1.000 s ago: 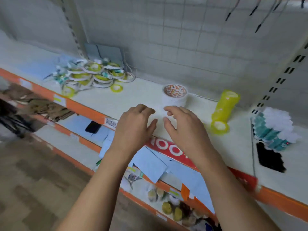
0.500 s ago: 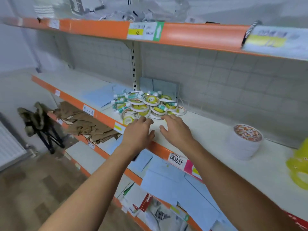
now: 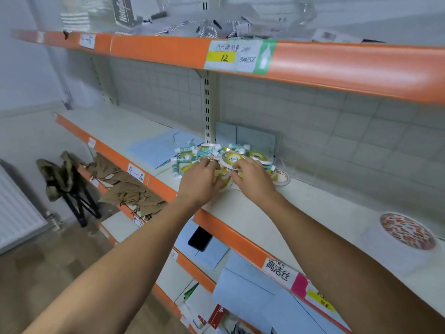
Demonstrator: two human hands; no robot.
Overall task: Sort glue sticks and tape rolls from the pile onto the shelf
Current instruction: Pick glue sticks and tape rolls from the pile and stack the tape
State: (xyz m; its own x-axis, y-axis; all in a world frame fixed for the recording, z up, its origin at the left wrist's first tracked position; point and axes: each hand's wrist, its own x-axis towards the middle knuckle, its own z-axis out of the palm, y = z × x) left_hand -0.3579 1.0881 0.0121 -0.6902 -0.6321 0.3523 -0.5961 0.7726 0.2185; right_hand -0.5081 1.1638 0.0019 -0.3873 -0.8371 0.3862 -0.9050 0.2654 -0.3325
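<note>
Left hand (image 3: 199, 182): palm down, arm stretched forward, fingers bent down onto the near edge of the pile (image 3: 218, 153). Fingertips are buried among the items, so whether they have hold of anything cannot be told.

Right hand (image 3: 252, 179): palm down, just beside the left with thumbs nearly meeting, fingers reaching onto a tape roll near the pile's middle. Grip or mere touch cannot be told; the knuckles cover the contact.

The pile sits on the middle shelf (image 3: 301, 213), towards the back, in front of the slotted upright (image 3: 207, 112) and a grey panel (image 3: 252, 138) leaning on the rear wall. Glue sticks (image 3: 186, 149), green and white, lie mostly on the left and top. Tape rolls (image 3: 232, 157), with yellow-green cores, lie overlapping at the middle and right. One roll lies at the right fringe, on the shelf surface.

Room: bare white shelf runs right of the pile as far as a white tub (image 3: 407, 231) with a patterned top, well apart. A blue sheet (image 3: 154, 148) lies left of the pile, touching it. The orange front lip runs under both forearms. The upper shelf (image 3: 349, 71) overhangs the working space.

Hard to make out: item count in the pile, since the frame is soft and the hands cover the near part. The elbows are cut off at the bottom edge.
</note>
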